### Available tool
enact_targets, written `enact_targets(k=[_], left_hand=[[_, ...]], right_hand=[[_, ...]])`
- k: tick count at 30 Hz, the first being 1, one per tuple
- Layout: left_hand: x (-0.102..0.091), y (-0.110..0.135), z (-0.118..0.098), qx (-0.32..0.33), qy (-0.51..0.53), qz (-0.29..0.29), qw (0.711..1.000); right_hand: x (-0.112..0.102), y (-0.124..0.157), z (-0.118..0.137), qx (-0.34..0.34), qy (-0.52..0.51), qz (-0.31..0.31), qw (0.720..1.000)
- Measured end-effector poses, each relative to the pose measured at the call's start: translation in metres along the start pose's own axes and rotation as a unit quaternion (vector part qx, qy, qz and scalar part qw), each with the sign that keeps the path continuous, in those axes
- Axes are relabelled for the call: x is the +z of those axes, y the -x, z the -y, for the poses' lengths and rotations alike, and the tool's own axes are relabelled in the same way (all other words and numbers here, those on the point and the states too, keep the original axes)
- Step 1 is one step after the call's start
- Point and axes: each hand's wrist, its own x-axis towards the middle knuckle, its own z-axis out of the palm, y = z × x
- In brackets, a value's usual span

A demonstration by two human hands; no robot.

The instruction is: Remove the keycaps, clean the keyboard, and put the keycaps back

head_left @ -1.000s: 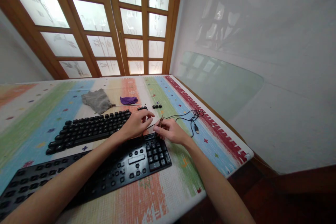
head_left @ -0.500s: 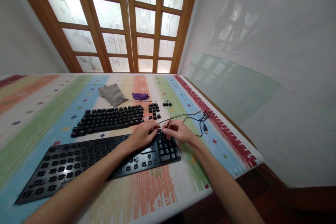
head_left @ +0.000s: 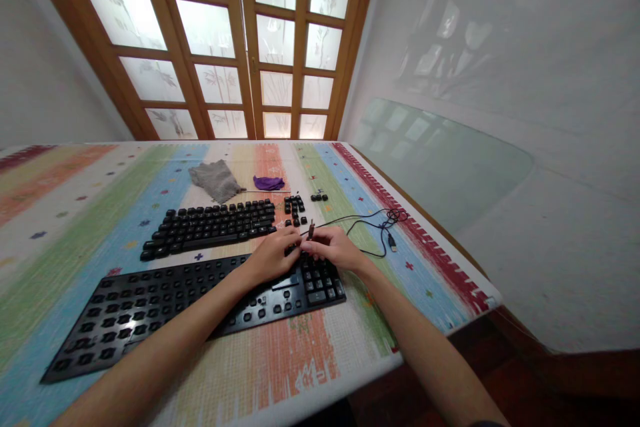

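A black keyboard lies along the near part of the table, most of its key sockets bare and the number pad at its right end still capped. My left hand rests over its upper right part, fingers curled and closed; whatever they grip is hidden. Beside it, my right hand pinches a small thin brownish tool that sticks up from the fingers; its lower end is out of sight. The fingertips of both hands nearly meet at the keyboard's top edge.
Removed black keycaps stand in rows behind the keyboard, with smaller groups to their right. Farther back lie a grey cloth and a purple cloth. A black cable with a USB plug coils at right.
My right hand has shifted slightly left, closer to my left hand, and the tool in it now stands more upright. My left hand has hardly moved.
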Motion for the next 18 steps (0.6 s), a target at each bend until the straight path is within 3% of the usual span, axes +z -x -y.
enact_targets(k=[5, 10, 18], left_hand=[[0.0, 0.0, 0.001, 0.014, 0.012, -0.01, 1.0], [0.001, 0.0, 0.0, 0.004, 0.004, -0.008, 1.0], [-0.005, 0.002, -0.002, -0.003, 0.027, 0.004, 1.0]], right_hand=[[0.005, -0.004, -0.006, 0.006, -0.002, -0.005, 1.0], [0.0, -0.006, -0.013, 0.024, 0.023, -0.09, 0.995], [-0.007, -0.005, -0.01, -0.002, -0.011, -0.146, 0.989]])
